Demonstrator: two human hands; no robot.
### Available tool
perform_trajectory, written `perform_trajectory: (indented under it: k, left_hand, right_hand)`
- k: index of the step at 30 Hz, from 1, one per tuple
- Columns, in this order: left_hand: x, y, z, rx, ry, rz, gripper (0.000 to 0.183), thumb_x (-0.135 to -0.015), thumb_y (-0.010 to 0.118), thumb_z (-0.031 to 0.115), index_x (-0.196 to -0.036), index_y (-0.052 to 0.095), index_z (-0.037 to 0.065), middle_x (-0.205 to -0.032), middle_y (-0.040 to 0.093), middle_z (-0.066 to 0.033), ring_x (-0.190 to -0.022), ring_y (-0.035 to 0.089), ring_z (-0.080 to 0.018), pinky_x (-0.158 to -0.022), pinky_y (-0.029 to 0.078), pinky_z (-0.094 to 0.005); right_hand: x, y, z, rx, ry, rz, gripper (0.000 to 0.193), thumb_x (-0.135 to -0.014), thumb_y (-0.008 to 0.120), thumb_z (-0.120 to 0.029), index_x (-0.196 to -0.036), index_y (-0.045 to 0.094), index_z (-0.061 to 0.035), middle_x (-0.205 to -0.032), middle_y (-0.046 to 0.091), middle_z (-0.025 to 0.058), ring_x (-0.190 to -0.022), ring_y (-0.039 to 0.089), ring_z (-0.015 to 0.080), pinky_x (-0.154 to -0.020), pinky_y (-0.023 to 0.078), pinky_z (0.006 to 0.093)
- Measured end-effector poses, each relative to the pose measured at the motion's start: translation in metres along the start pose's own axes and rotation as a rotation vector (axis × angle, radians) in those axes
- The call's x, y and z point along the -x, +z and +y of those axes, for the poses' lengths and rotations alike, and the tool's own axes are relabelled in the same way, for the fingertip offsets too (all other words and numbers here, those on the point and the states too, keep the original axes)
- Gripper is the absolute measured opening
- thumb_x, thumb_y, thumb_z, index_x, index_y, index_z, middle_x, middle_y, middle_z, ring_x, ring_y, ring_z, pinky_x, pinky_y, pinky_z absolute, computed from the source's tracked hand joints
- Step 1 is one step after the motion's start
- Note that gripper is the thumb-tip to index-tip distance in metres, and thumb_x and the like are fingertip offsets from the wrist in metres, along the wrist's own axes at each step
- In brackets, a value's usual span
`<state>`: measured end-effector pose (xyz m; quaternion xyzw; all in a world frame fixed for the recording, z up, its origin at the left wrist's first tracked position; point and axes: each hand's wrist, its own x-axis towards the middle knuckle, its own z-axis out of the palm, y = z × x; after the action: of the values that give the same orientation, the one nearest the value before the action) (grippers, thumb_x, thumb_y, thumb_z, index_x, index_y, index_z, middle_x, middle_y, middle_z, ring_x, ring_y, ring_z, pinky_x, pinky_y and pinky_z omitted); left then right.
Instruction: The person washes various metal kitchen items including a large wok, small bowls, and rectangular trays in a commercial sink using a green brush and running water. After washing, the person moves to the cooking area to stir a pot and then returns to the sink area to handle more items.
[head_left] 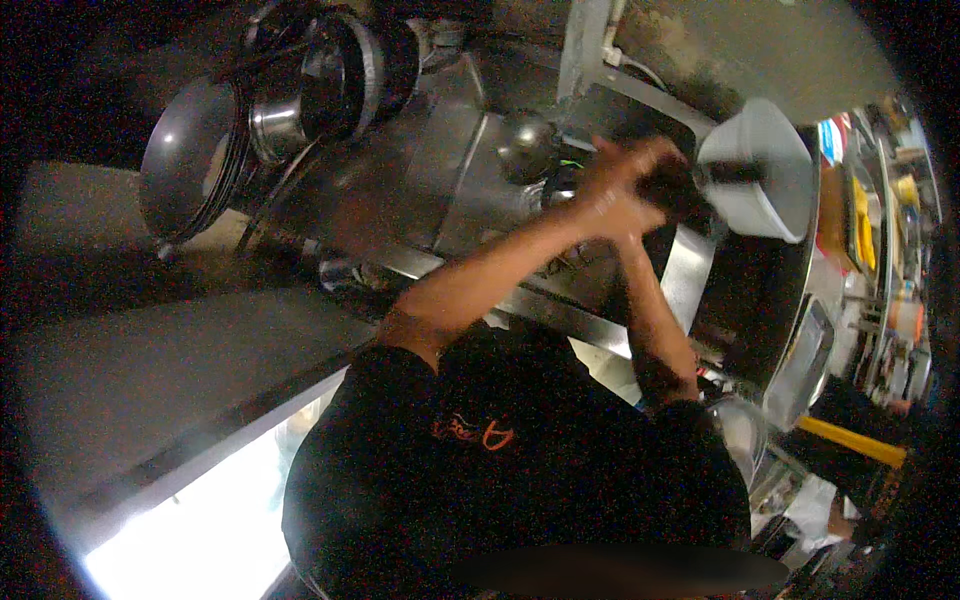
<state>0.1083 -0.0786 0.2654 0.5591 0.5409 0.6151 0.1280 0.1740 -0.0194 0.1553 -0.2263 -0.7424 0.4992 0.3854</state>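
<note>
Over the steel sink unit (688, 275), my left hand (632, 172) and my right hand (628, 220) come together, overlapping and smeared by motion. Both seem closed around a dark object (680, 190); its kind is too blurred to tell. Just left of the hands a round metal bowl or ladle head (527, 146) rests on the steel surface. Beside it lies a small item with a bright green edge (570, 163), partly behind my left wrist. To the right of the dark object stands a large white plastic tub (775, 180).
Stacked pans (185, 155) and steel pots (280, 125) stand at the far left. A metal tray (800, 365) leans at the right, near a shelf with a yellow item (862, 225). A clear round container (738, 435) sits by my right elbow.
</note>
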Motion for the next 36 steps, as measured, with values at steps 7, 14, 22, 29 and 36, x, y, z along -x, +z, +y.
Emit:
perform_trajectory:
  k: [7, 14, 22, 29, 36]
  left_hand:
    - [-0.002, -0.074, 0.039, -0.472, -0.455, 0.544, 0.059, -0.065, 0.077, 0.032, -0.109, 0.055, -0.001, -0.107, 0.061, -0.0127, -0.097, 0.058, -0.0271, -0.09, 0.044, -0.036]
    - [0.023, -0.11, 0.038, -0.303, -0.254, 0.521, 0.048, -0.071, 0.074, 0.027, -0.107, 0.058, 0.001, -0.109, 0.061, -0.0108, -0.098, 0.057, -0.0216, -0.09, 0.042, -0.039]
    - [0.014, -0.172, 0.053, 0.235, -0.377, 0.449, 0.03, -0.065, 0.077, 0.012, -0.086, 0.066, -0.006, -0.1, 0.063, -0.0166, -0.079, 0.063, -0.025, -0.072, 0.053, -0.0402]
    - [0.008, -0.156, 0.127, 0.139, 0.43, -0.12, 0.052, -0.077, 0.057, 0.039, -0.108, 0.063, -0.002, -0.105, 0.062, -0.0158, -0.077, 0.06, -0.0192, -0.053, 0.046, -0.0254]
    - [0.069, -0.068, 0.316, 0.258, 0.529, -0.185, 0.066, -0.077, 0.059, 0.051, -0.113, 0.058, -0.005, -0.118, 0.055, -0.0206, -0.109, 0.053, -0.0281, -0.09, 0.044, -0.04]
  right_hand:
    - [-0.065, 0.053, -0.058, 0.21, -0.096, -0.405, 0.049, -0.067, 0.075, -0.024, -0.104, 0.057, 0.0044, -0.104, 0.062, 0.019, -0.097, 0.059, 0.0261, -0.084, 0.047, 0.0364]
    - [-0.035, 0.072, -0.062, 0.078, -0.382, -0.255, 0.094, -0.059, 0.08, -0.038, -0.136, 0.036, -0.0053, -0.14, 0.036, 0.0148, -0.128, 0.036, 0.0299, -0.106, 0.03, 0.04]
    - [0.19, -0.03, -0.076, 0.286, -0.141, 0.164, 0.08, -0.077, 0.068, -0.03, -0.141, 0.024, -0.0113, -0.13, 0.045, 0.0199, -0.114, 0.051, 0.0337, -0.09, 0.045, 0.0418]
    - [0.456, -0.095, -0.128, 0.177, 0.519, 0.594, 0.058, -0.081, 0.065, -0.035, -0.128, 0.046, -0.0079, -0.118, 0.057, 0.0157, -0.106, 0.055, 0.0259, -0.089, 0.045, 0.0359]
    - [0.758, -0.057, -0.114, 0.589, 0.914, 0.839, 0.052, -0.079, 0.061, -0.033, -0.123, 0.052, -0.0064, -0.123, 0.053, 0.0192, -0.111, 0.051, 0.0353, -0.095, 0.04, 0.04]
